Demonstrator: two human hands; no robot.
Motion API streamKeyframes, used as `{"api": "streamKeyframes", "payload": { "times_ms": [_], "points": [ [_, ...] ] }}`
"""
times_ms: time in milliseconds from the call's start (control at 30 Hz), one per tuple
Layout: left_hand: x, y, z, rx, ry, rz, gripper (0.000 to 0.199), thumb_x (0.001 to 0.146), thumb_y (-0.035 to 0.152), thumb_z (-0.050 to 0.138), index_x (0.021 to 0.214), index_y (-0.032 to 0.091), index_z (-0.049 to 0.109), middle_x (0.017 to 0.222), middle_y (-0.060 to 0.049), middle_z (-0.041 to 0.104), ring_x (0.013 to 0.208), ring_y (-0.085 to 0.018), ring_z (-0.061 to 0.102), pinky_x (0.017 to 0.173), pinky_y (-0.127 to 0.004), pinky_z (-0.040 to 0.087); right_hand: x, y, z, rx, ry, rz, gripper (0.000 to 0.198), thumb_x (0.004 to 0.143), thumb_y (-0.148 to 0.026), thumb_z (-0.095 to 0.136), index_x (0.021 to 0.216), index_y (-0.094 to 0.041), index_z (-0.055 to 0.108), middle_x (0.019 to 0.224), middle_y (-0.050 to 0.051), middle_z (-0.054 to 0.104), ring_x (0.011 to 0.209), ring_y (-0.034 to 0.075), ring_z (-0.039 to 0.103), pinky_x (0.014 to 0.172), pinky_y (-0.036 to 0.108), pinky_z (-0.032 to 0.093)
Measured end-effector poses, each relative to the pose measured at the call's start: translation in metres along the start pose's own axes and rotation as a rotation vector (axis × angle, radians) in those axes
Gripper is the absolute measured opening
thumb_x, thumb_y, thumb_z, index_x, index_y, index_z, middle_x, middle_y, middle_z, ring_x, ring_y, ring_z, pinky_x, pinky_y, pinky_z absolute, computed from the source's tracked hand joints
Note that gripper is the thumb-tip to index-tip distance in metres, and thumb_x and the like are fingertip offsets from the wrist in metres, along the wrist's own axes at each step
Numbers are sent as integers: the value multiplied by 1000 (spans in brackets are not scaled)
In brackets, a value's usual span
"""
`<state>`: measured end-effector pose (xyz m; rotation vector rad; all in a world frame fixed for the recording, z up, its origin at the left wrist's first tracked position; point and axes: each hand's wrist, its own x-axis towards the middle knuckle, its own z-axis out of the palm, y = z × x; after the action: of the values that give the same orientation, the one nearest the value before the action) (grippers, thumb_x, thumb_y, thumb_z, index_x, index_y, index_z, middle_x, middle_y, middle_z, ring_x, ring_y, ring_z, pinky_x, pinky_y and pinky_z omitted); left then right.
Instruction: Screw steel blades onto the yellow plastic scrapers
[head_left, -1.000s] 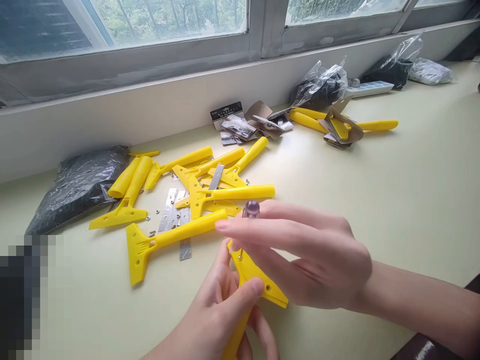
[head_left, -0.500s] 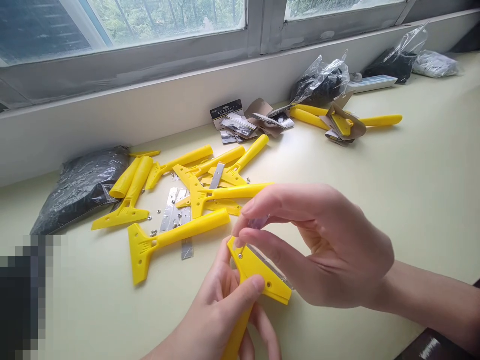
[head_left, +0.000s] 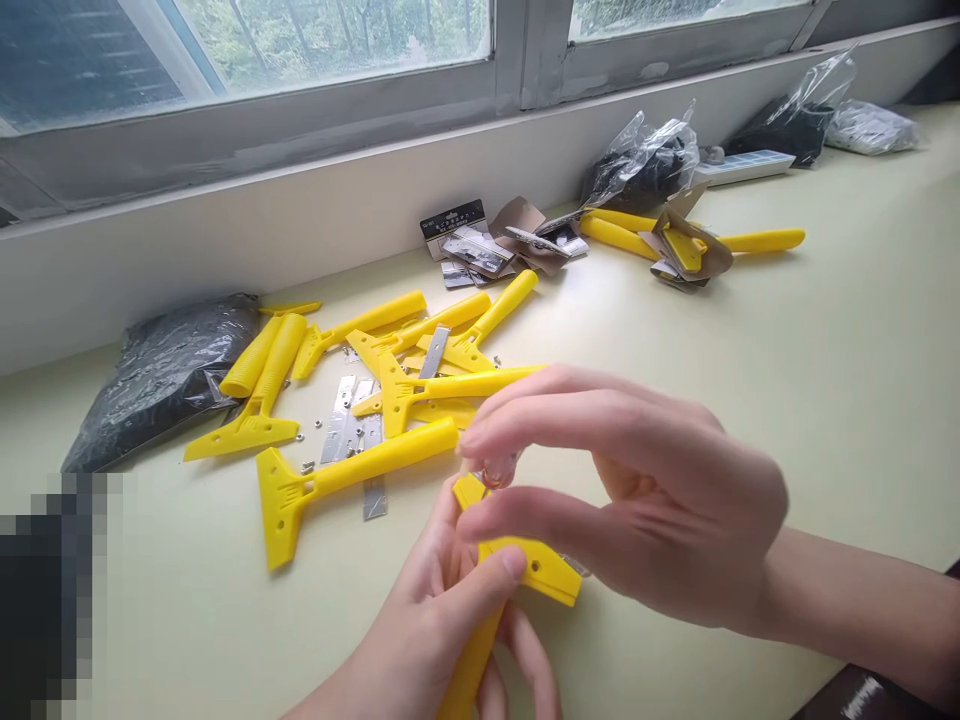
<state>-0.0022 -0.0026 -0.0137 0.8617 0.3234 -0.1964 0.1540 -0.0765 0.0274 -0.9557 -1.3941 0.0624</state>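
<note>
My left hand [head_left: 442,600] is closed around the handle of a yellow scraper [head_left: 540,575], its thumb pressed at the base of the head. A strip of blade shows along the head's far edge. Over the near-left end of that head, my right hand [head_left: 622,500] curls its fingers and thumb about a small clear-handled screwdriver [head_left: 501,470]. The thumb hides the screwdriver's tip and the screw beneath it. One round hole shows at the head's right end. Another yellow scraper [head_left: 352,470] lies on the table just left of my hands.
Beyond it lie several yellow scrapers [head_left: 480,385], metal blades [head_left: 341,420] and loose screws [head_left: 307,466]. A black bag [head_left: 161,370] sits at left against the wall. Printed cards [head_left: 454,225], more scrapers [head_left: 765,241] and plastic bags [head_left: 652,160] line the window side.
My right index finger and thumb have shifted left about the screwdriver, and the thumb now covers the screw. My left hand and the scraper have barely moved.
</note>
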Motion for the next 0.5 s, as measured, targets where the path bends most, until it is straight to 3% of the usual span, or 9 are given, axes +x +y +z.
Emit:
{"api": "streamKeyframes", "payload": {
  "times_ms": [100, 300, 400, 500],
  "points": [
    [3, -1, 0, -21, -46, 48, 65, 105, 46, 40, 156, 23, 7, 66, -4, 74, 35, -16, 62, 33, -13, 39, 3, -5, -3, -10, 35, 55, 17, 89, -3, 70, 104, -12, 74, 93, 5, 79, 82, 11, 75, 73, 21, 65],
    [5, -6, -3, -62, -16, 58, 64, 104, 47, 48, 153, 24, 14, 64, 1, 70, 36, -16, 63, 34, -14, 41, 5, -11, -7, 69, -144, 141, 40, 99, 0, 50, 132, -15, 65, 111, 6, 78, 102, 12, 74, 91, 26, 64],
    [3, -9, -5, -63, -3, 12, 70, 103, 51, 48, 154, 17, 14, 60, -2, 70, 38, -18, 65, 33, -15, 41, 5, -10, -6, -25, -113, 123, 30, 94, -10, 67, 123, -15, 71, 107, 6, 75, 93, 11, 72, 85, 22, 64],
    [3, -10, -6, -68, -12, 18, 69, 104, 50, 45, 154, 19, 9, 63, -2, 72, 39, -18, 66, 33, -14, 42, 4, -10, -6, -106, -35, 89, 25, 90, -10, 72, 114, -15, 76, 98, 5, 72, 82, 9, 70, 76, 18, 64]
  ]
}}
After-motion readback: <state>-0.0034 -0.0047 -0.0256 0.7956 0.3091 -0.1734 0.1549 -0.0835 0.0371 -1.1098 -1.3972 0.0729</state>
